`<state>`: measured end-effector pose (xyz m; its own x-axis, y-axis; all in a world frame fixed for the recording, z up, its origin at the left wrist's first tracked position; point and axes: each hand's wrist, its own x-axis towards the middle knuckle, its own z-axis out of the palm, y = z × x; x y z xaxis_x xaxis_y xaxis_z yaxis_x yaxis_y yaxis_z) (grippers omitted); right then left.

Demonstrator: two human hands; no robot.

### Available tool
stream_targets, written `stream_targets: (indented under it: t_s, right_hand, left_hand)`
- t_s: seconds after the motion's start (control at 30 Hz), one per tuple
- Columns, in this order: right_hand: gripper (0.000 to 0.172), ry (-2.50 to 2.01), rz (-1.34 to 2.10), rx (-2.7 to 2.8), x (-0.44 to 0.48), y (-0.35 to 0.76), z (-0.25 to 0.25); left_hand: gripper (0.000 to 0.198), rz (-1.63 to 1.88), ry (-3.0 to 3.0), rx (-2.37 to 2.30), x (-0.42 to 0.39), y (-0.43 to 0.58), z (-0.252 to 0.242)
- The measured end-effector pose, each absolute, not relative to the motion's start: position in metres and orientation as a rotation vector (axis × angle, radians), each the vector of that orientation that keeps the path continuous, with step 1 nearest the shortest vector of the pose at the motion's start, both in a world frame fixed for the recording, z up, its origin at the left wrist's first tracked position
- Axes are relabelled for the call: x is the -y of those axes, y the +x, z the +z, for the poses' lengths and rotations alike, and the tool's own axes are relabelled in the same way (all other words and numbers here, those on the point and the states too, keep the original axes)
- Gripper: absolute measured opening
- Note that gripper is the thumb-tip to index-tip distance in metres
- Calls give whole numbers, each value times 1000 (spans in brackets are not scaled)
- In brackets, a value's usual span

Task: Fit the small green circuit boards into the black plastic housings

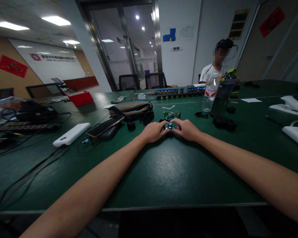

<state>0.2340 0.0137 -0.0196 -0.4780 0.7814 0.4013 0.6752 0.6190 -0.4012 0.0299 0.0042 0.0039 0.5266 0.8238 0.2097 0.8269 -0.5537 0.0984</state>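
Note:
Both my arms reach far out over the green table (164, 172). My left hand (152, 131) and my right hand (188, 129) meet at a small blue-green circuit part (168, 126), each with fingers pinched on one side of it. Just beyond it lie a few more small green circuit boards (172, 115) and some black round parts (146, 118).
A tan pouch (130, 108), a phone (104, 127) and a white power bank (71, 134) with cables lie to the left. A water bottle (209, 95) and dark flask (223, 96) stand at right. A person in white (213, 71) sits across the table. White devices (291, 105) lie far right.

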Motion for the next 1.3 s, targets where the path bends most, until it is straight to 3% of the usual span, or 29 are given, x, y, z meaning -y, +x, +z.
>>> stream_targets:
  t_s: [0.87,1.13,1.3]
  right_hand:
    - [35,-1228,236,2286,-10,232,-16]
    - [29,-1201,158,2373,-10,232,-15]
    - [35,-1185,111,2440,-10,232,-14]
  left_hand:
    - [37,-418,-2729,1471,-7,28,2]
    - [34,-267,-2649,1484,-4,31,5]
    - [38,-241,-2632,1443,-4,32,4]
